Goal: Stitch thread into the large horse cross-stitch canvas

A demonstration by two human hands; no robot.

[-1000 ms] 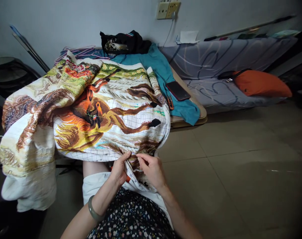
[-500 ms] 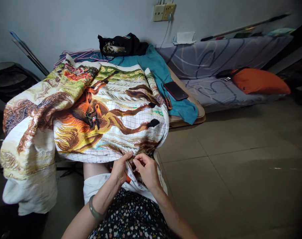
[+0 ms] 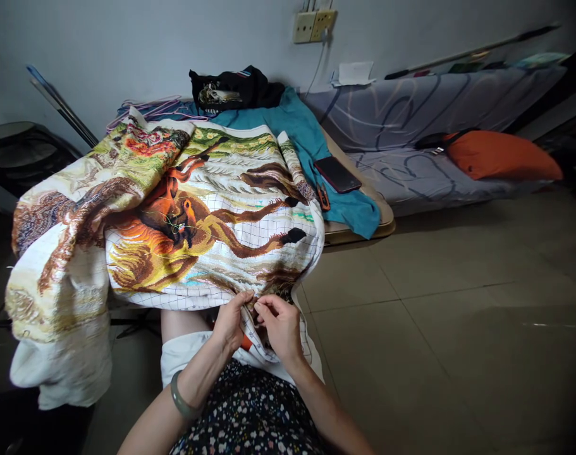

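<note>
A large cross-stitch cloth (image 3: 250,221), with horses in brown, orange and yellow on a white gridded ground, drapes over a low surface and across my lap. At its near edge my left hand (image 3: 231,321) is closed on the fabric, thumb on top and the other fingers underneath. Just to the right, my right hand (image 3: 281,322) has thumb and forefinger pinched together close above the cloth. Whatever sits in that pinch is too small to make out. Loose threads (image 3: 176,224) lie on the stitched horse in the middle.
A phone (image 3: 337,174) and orange-handled snips (image 3: 322,197) rest on a teal cloth (image 3: 300,120). A black bag (image 3: 235,88) and pink hangers (image 3: 162,104) are behind. To the right stand a grey covered sofa (image 3: 387,120) with an orange cushion (image 3: 501,155) and tiled floor (image 3: 439,284).
The view has shifted slightly, so the whole scene sits a little further right. My hands keep nearly the same pose at the cloth's edge.
</note>
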